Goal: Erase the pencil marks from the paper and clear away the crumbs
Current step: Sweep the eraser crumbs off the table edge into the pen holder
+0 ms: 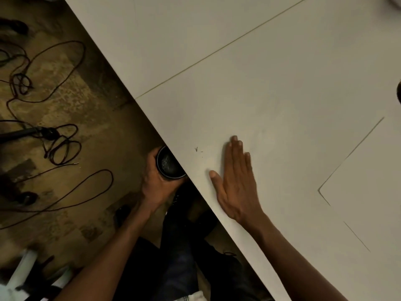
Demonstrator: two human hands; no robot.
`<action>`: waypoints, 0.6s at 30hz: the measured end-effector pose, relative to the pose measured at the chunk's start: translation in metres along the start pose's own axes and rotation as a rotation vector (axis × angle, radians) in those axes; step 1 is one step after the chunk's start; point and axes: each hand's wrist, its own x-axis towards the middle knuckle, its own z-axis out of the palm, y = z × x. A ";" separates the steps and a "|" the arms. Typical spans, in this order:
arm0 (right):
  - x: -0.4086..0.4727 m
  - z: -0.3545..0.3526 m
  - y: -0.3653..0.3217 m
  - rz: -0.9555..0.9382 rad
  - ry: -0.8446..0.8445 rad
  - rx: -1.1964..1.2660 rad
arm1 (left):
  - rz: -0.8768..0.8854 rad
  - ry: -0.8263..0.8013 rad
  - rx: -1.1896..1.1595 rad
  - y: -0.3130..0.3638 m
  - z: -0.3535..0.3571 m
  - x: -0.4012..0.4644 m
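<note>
My left hand (156,183) grips a small black bowl (168,164) and holds it just under the white table's (260,83) edge, with grey crumbs lying inside it. My right hand (235,183) rests flat on the table, fingers together and palm down, a short way right of the edge. A few dark eraser crumbs (198,150) lie on the table between my right hand and the bowl. A white sheet of paper (373,183) lies at the right, its corner pointing toward my hand.
Dark cables (50,83) sprawl over the brown floor to the left. My dark-trousered legs (184,246) are below the table edge. A seam (221,48) crosses the table top. A dark object (398,94) shows at the right border.
</note>
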 end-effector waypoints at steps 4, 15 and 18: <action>0.007 0.007 -0.007 -0.091 -0.024 -0.180 | 0.020 0.021 0.011 -0.005 -0.005 0.004; 0.015 0.004 -0.024 -0.182 -0.065 0.029 | 0.075 0.056 0.068 -0.009 -0.012 0.003; 0.009 0.006 -0.007 -0.202 -0.070 -0.182 | 0.086 0.052 0.071 -0.011 -0.011 0.001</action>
